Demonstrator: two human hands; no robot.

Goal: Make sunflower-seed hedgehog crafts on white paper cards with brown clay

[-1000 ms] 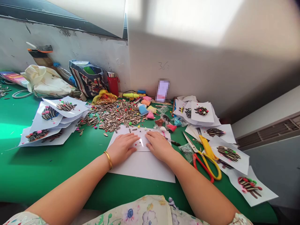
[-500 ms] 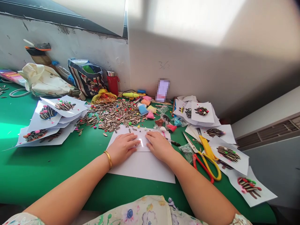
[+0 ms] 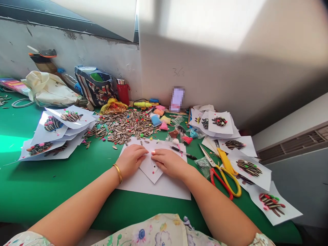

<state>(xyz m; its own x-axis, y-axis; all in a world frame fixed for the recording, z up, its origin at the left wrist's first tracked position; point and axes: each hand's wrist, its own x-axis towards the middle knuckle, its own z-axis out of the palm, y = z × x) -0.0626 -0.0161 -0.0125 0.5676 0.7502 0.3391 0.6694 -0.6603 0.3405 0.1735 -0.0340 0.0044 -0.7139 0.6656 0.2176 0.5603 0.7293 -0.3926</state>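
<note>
A small white paper card (image 3: 153, 177) lies turned with one corner toward me, on top of a larger white sheet (image 3: 159, 191). Near that corner it carries a thin drawn line, a black dot and small red dots. From the left, my left hand (image 3: 132, 159), with a gold bangle at its wrist, closes its fingers and thumb on the card's side. My right hand (image 3: 170, 162) holds the other side, its fingers together over the card. A bright pinkish spot shows at the right fingertips. Just beyond that hand lies a black pen (image 3: 183, 152).
Striped sunflower seeds (image 3: 128, 126) are heaped behind the sheet, near coloured clay packets (image 3: 155, 120). Scissors (image 3: 222, 174) and a yellow cutter (image 3: 225, 159) lie at right. Seed-decorated cards are stacked left (image 3: 53, 136) and right (image 3: 253, 169). A red flask (image 3: 123, 93) stands behind.
The small card has turned so that a corner points toward me, showing its dots. Both hands have shifted and their fingers have drawn in at its sides.
</note>
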